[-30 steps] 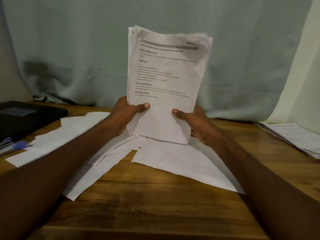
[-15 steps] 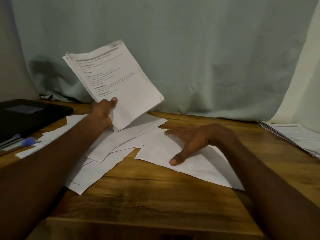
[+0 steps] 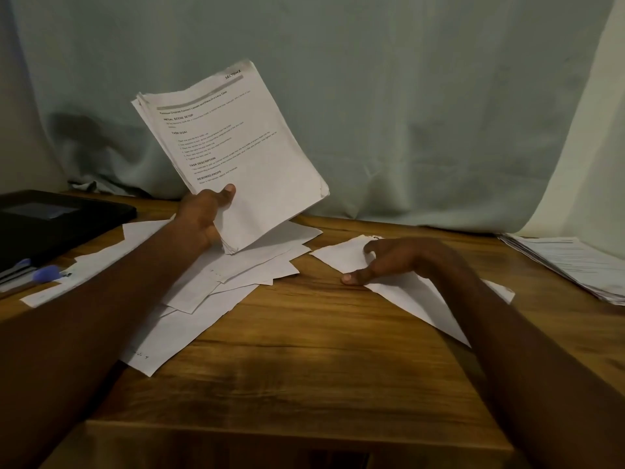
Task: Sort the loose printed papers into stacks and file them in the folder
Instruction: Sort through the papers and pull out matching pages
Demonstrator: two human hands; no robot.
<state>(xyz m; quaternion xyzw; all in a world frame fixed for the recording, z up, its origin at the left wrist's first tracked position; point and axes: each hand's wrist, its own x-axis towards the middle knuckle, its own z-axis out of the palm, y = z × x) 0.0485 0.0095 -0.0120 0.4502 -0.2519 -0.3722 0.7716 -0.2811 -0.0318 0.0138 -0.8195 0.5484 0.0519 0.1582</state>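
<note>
The gathered stack (image 3: 236,157), two-handed a second ago, is now being gripped upper left by the left hand (image 3: 203,214) alone, while the right hand (image 3: 389,262), fingers loosely spread, is being lowered onto a loose sheet (image 3: 406,292) right of centre, seemingly next for collecting.

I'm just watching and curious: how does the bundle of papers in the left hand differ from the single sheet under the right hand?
The bundle is many sheets thick; the single sheet is one. The bundle is held tilted in the air by the left hand; the sheet lies flat on the table under the right hand. The bundle shows printed text; the sheet looks blank. Both are white paper.
</note>
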